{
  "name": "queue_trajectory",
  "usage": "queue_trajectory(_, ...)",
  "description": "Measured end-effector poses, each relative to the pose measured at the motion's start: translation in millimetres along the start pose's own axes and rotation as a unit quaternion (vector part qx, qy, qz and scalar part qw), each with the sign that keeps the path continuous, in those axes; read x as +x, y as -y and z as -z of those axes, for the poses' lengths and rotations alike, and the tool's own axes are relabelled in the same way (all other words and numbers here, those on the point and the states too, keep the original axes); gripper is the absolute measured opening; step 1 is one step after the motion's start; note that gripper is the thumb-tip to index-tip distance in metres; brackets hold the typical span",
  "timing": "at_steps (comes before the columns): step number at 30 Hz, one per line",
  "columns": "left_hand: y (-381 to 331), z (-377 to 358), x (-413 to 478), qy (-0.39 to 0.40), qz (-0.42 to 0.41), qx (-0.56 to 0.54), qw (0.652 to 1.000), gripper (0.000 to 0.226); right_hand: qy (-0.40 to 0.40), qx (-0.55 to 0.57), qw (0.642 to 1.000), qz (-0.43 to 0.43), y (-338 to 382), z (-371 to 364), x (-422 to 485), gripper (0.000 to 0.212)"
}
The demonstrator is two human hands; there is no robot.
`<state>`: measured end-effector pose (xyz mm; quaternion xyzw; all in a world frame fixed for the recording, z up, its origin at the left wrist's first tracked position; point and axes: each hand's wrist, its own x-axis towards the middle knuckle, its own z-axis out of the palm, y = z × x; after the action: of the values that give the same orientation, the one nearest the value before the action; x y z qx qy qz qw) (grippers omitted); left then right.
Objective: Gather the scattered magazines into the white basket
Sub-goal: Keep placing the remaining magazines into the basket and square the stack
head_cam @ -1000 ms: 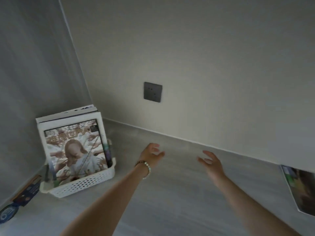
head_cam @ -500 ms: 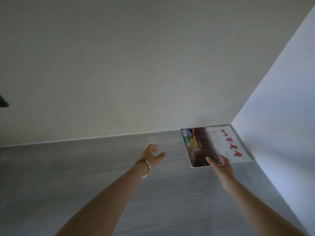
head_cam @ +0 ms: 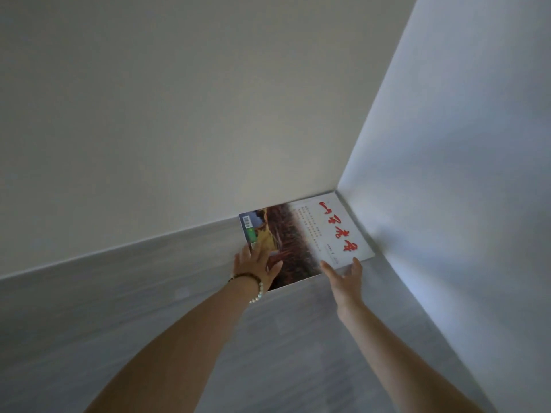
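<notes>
A magazine [head_cam: 310,234] with red characters on a white and dark brown cover lies flat on the grey floor, pushed into the corner where two walls meet. My left hand [head_cam: 253,265], with a bead bracelet at the wrist, rests flat on the magazine's near left corner, fingers spread. At the magazine's near edge, towards its right side, my right hand [head_cam: 346,277] touches the cover with fingers apart. Neither hand has lifted it. The white basket is out of view.
A pale wall [head_cam: 179,114] runs along the back and a bluish-white wall [head_cam: 462,204] closes the right side. Grey floor [head_cam: 149,293] stretches to the left and towards me.
My view swung right from the basket corner to this corner. Both hands moved forward; the left hand came down onto the magazine and the right hand stays at its near edge.
</notes>
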<state>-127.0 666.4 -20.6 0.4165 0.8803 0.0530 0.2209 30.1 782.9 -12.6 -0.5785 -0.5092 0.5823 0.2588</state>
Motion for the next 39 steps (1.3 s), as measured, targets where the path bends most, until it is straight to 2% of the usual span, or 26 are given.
queue_trajectory(2, -3, -1, -1, 0.004, 0.004, 0.071, 0.997, 0.065, -0.006, 0.098, 0.994, -0.041, 7, -3, 3, 0.085)
queue_trajectory(5, -15, 11, -6, 0.041, 0.007, 0.107, 0.993, 0.068, -0.035, 0.159, 0.982, -0.099, 16, -1, 10, 0.075)
queue_trajectory(7, -26, 14, -18, 0.074, 0.015, 0.116, 0.99, 0.07, -0.049, 0.163, 0.977, -0.125, 20, 2, 13, 0.064)
queue_trajectory(10, -41, 18, -36, 0.106, 0.008, 0.137, 0.985, 0.064, -0.014, 0.119, 0.984, -0.129, 19, -3, 7, 0.039)
queue_trajectory(13, -41, 34, -39, 0.137, -0.028, 0.061, 0.988, 0.06, 0.023, 0.088, 0.99, -0.105, 12, -10, -6, 0.027)
queue_trajectory(15, -27, 42, -38, 0.105, -0.011, -0.054, 0.993, 0.058, 0.047, 0.107, 0.987, -0.108, 6, -10, -17, 0.023)
queue_trajectory(17, -7, 47, -39, 0.019, 0.026, -0.147, 0.989, 0.064, 0.069, 0.143, 0.982, -0.1, -1, -8, -28, 0.029)
queue_trajectory(19, 11, 53, -43, -0.049, 0.047, -0.153, 0.986, 0.069, 0.11, 0.158, 0.978, -0.075, -6, -6, -41, 0.034)
queue_trajectory(21, 30, 59, -49, -0.062, 0.077, -0.195, 0.976, 0.073, 0.159, 0.142, 0.975, -0.061, -5, -7, -56, 0.035)
queue_trajectory(23, 52, 65, -58, -0.067, 0.113, -0.298, 0.946, 0.066, 0.209, 0.11, 0.971, -0.038, 1, -14, -71, 0.034)
queue_trajectory(26, 96, 78, -90, -0.116, 0.159, -0.41, 0.891, 0.037, 0.267, 0.034, 0.963, 0.022, 17, -38, -98, 0.028)
queue_trajectory(29, 148, 94, -141, -0.161, 0.174, -0.496, 0.835, 0.027, 0.318, -0.019, 0.945, 0.069, 34, -75, -134, 0.018)
queue_trajectory(35, 268, 129, -278, -0.289, 0.208, -0.504, 0.787, 0.022, 0.423, -0.069, 0.896, 0.114, 47, -188, -251, 0.025)
queue_trajectory(37, 310, 134, -331, -0.324, 0.23, -0.519, 0.757, 0.021, 0.464, -0.079, 0.872, 0.135, 46, -227, -301, 0.023)
queue_trajectory(39, 353, 133, -391, -0.357, 0.252, -0.549, 0.712, 0.018, 0.505, -0.101, 0.84, 0.171, 42, -267, -358, 0.025)
